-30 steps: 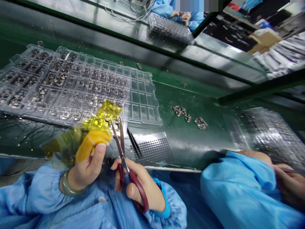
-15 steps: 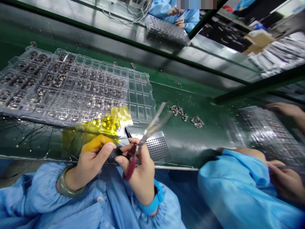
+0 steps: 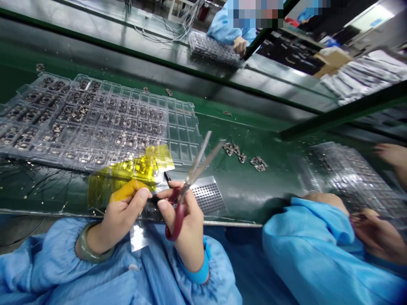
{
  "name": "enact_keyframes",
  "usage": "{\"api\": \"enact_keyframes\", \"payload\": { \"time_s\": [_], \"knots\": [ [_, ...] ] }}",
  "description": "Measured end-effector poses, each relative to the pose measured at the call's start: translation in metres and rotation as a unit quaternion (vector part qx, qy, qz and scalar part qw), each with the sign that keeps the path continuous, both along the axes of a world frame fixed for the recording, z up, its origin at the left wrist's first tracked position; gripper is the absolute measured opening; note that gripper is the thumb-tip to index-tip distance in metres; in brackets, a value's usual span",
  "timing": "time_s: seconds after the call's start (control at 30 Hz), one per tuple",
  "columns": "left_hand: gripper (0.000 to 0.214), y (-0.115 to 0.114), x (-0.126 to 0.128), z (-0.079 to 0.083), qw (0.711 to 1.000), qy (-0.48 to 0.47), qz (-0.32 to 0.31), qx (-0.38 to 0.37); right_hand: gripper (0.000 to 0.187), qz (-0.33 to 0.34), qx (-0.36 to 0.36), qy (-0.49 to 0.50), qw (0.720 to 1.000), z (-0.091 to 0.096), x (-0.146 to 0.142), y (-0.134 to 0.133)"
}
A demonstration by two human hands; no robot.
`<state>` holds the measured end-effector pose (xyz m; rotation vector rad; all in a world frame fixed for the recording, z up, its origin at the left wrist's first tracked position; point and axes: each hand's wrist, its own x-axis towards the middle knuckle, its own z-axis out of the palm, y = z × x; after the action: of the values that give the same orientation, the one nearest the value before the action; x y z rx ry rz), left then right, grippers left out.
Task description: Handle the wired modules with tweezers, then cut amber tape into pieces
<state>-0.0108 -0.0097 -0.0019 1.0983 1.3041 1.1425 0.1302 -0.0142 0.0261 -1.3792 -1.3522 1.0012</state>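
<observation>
Well, from the left, we see one clear tray on the green bench, its cells mostly holding small dark boards, with the far-right columns bare. We count one left hand, wearing one green bangle. Its thumb and fingers are pinched together on one sheet of yellow film, which spreads up over the tray's near edge. One silver foil scrap hangs just below that hand.

Beside it, our one right hand closes around the red handles of one pair of scissors, whose two blades stand wide apart, pointing away from us and clamped on nothing. The blades are near the film. Just behind them lie one pair of black tweezers and one metal mesh. Further right sit three clumps of parts. Past those, we see a second tray, blurred, and a co-worker's blue sleeve, with two hands at its edge.
</observation>
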Motion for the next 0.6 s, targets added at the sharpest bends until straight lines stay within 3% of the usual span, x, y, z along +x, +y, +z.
{"api": "enact_keyframes", "payload": {
  "time_s": [0.13,0.3,0.43,0.6],
  "knots": [
    [0.046,0.002,0.003,0.006,0.998,-0.001,-0.057,0.011,0.03,-0.023,-0.044,0.195,0.98,0.005,-0.007,0.004],
    [0.044,0.003,0.004,0.012,0.992,-0.025,-0.108,0.055,0.027,-0.026,-0.075,0.237,0.968,0.002,-0.011,0.007],
    [0.036,0.003,0.0,0.01,0.995,-0.045,-0.046,0.071,0.027,-0.034,-0.064,0.205,0.976,-0.003,-0.007,0.005],
    [0.018,0.007,-0.004,0.003,0.992,-0.077,0.063,0.074,0.042,0.069,-0.022,0.192,0.979,-0.006,0.009,-0.003]
  ]
}}
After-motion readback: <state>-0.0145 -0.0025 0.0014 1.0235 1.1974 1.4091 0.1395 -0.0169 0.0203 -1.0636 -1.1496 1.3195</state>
